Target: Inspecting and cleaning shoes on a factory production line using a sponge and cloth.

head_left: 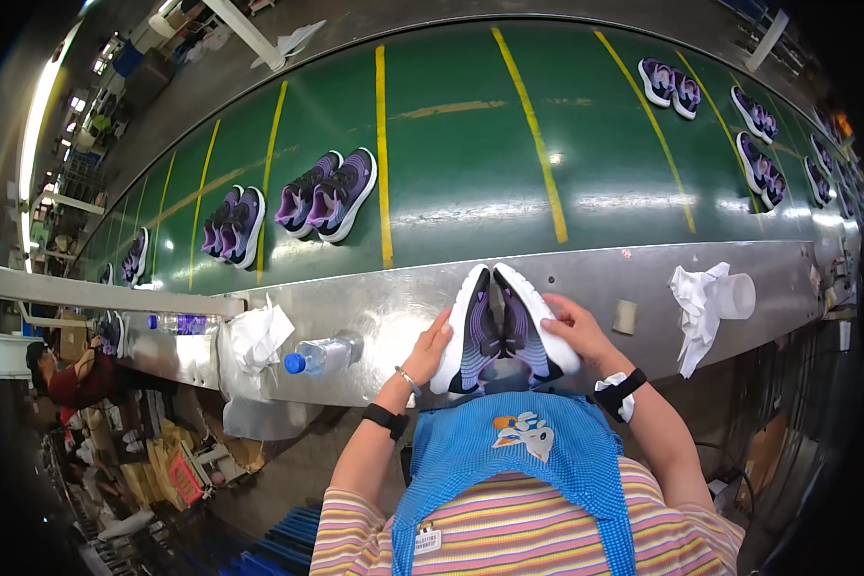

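In front of me, a pair of black and purple sneakers with white soles stands on the metal ledge, tipped on their sides with uppers facing each other and soles outward. My left hand (432,348) grips the left sneaker (474,350) along its outer sole. On the other side, my right hand (578,331) holds the right sneaker (525,326), its thumb and fingers against the white sole. The toes point away from me and the heels lie near my blue apron.
Beyond the metal ledge (394,298) runs a green conveyor belt (451,144) with yellow stripes, carrying several sneaker pairs (326,195). Left on the ledge are a blue-capped bottle (326,355) and crumpled white paper (259,336). At right sit a thread spool (625,318), white cloth (698,312) and a cup (736,296).
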Demonstrator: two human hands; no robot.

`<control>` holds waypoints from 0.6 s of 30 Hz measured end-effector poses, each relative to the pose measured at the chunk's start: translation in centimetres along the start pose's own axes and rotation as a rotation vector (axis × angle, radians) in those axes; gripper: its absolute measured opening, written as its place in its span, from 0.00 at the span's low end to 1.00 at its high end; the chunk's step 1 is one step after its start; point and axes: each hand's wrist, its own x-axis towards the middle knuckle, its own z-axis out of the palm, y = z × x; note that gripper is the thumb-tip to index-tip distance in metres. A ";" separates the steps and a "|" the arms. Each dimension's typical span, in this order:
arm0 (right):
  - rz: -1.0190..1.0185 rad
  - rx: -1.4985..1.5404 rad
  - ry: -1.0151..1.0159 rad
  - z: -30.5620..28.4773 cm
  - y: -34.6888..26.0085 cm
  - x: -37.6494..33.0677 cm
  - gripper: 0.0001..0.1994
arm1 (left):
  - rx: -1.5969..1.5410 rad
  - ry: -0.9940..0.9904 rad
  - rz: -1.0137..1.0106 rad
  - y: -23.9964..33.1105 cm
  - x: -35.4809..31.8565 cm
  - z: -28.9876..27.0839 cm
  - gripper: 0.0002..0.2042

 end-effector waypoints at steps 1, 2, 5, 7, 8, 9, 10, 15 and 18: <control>0.088 0.084 0.045 0.2 -1.1 -0.3 0.25 | -0.011 -0.010 0.023 0.7 0.1 0.2 0.25; 0.081 0.164 0.081 0.3 -1.2 -0.2 0.24 | -0.025 0.064 0.041 1.5 -0.2 0.5 0.26; 0.088 0.270 0.169 0.9 -2.0 0.2 0.24 | -0.275 0.126 -0.069 -0.2 0.5 -0.2 0.25; 0.081 0.311 0.185 1.4 -2.8 0.4 0.24 | -0.275 0.127 -0.040 0.2 0.9 -0.7 0.25; 0.073 0.303 0.197 1.6 -3.0 0.4 0.23 | -0.263 0.170 -0.024 0.3 1.0 -0.6 0.25; 0.064 0.296 0.211 1.9 -3.3 0.5 0.23 | -0.252 0.212 -0.006 0.7 0.9 -0.7 0.24; 0.062 0.295 0.212 2.2 -3.5 0.5 0.23 | -0.252 0.211 -0.003 0.4 1.1 -0.9 0.24; 0.019 0.537 0.218 3.5 -4.2 1.0 0.23 | -0.682 0.294 -0.265 1.3 0.9 -1.7 0.22; -0.002 0.735 0.100 3.6 -2.7 2.4 0.20 | -1.001 0.303 -0.268 2.8 0.6 -1.4 0.21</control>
